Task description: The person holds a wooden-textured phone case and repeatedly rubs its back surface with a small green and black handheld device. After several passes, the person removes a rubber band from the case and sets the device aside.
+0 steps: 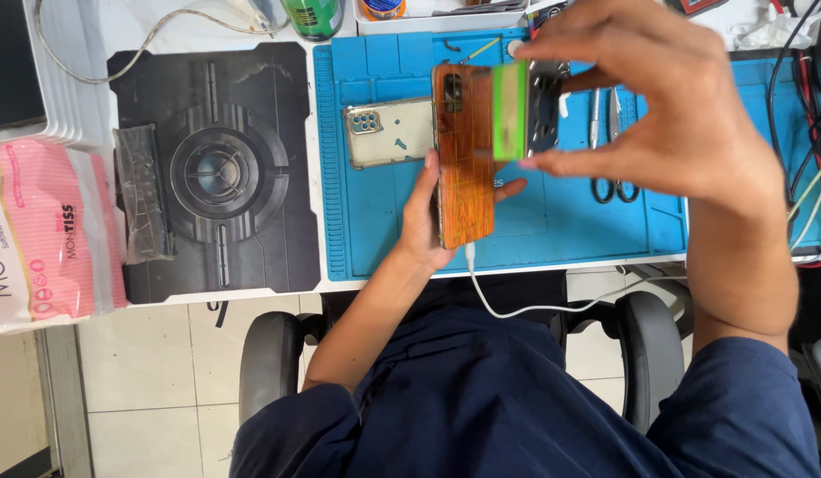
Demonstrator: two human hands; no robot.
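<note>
Two hands work above the blue repair mat (375,221): the left hand (428,221) grips an orange-backed phone (464,168) upright over its middle, and the right hand (658,106) pinches a green card (510,111) against the phone's upper edge. Steadiness and a shallow angle seem wise.

I see a glossy, wood-grain orange phone back (464,168) with a smooth sheen. The green block (510,111) looks like matt plastic. The blue mat (402,221) seems matt rubber, the dark mat (216,168) smooth and printed. The tissue pack (38,230) has shiny plastic film, and the scissors (612,142) are bright metal.
</note>
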